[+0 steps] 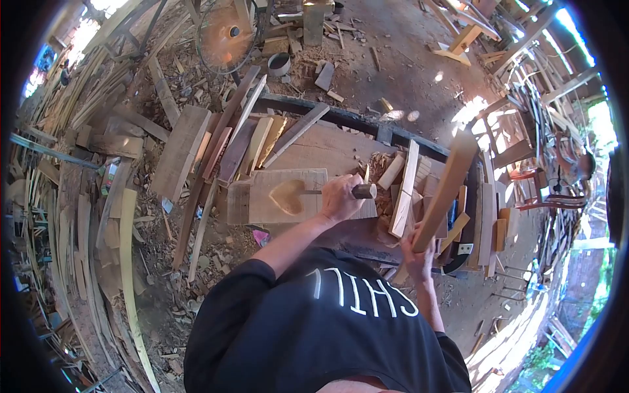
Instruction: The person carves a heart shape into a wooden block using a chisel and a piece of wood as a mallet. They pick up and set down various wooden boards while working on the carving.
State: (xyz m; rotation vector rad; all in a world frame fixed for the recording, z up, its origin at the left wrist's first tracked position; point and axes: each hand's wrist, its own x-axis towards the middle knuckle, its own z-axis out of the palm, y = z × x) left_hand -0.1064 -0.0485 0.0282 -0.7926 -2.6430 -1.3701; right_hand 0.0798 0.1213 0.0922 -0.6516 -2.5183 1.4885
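My left hand (pixel 342 198) is wrapped around a chisel (pixel 364 191). The butt of its dark handle sticks out to the right of my fist, and its blade points left at a heart-shaped hollow (pixel 288 197) cut into a pale wooden board (pixel 259 215). Whether the blade's tip touches the wood is hard to tell. In my right hand (pixel 419 252) is one end of a thick wooden bar (pixel 451 180), tilted up and away, its far end slightly blurred. The bar's upper end is apart from the chisel handle. The board lies flat on the bench (pixel 321 145).
Several wood strips (pixel 259 141) lie behind the board. Offcuts and a pale wood block (pixel 404 190) sit right of the chisel. A round fan (pixel 227 33) stands at the back left, near a grey can (pixel 279 64). Stacked planks (pixel 128 249) line the left side.
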